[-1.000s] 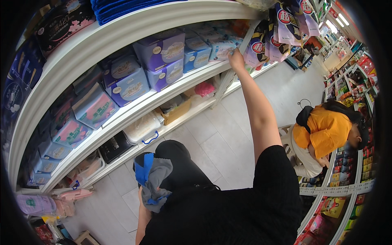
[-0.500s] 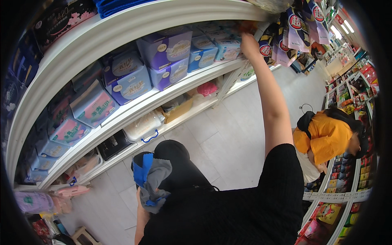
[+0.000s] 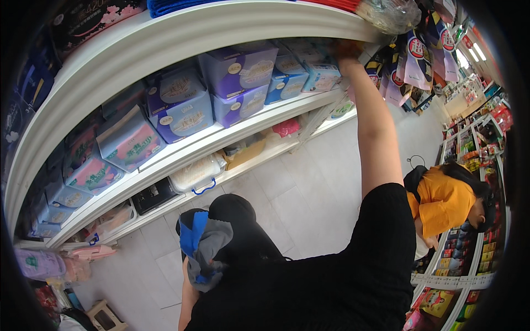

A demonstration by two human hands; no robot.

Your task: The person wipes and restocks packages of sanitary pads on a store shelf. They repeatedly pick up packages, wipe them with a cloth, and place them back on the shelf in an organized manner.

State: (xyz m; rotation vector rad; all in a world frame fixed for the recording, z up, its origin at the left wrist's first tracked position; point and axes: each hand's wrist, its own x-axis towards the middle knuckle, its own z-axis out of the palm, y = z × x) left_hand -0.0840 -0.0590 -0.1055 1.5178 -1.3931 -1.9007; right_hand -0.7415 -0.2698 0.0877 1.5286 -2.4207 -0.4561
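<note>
My right arm is stretched up to the far right end of the upper shelf (image 3: 232, 132). There my right hand (image 3: 348, 62) reaches in beside a light blue package (image 3: 322, 74); its fingers are in shade, and I cannot see whether they hold anything. Low in front of my dark trousers, a crumpled grey and blue cloth (image 3: 212, 243) is in my left hand, which the cloth almost wholly covers. Left of the light blue package stand a blue pack (image 3: 288, 80), stacked purple packs (image 3: 240, 69) and several blue and pink packs (image 3: 132, 140).
Below are a clear bin with a blue handle (image 3: 196, 175), a black box (image 3: 154, 196) and a pink bundle (image 3: 286, 127). Purple and black bags (image 3: 417, 60) hang beside my right hand. A person in an orange top (image 3: 444, 201) is at the right, by stocked shelves.
The view has shifted, so the shelf sits lower and farther right. My right hand is slightly deeper in the shelf. The cloth stays in my left hand.
</note>
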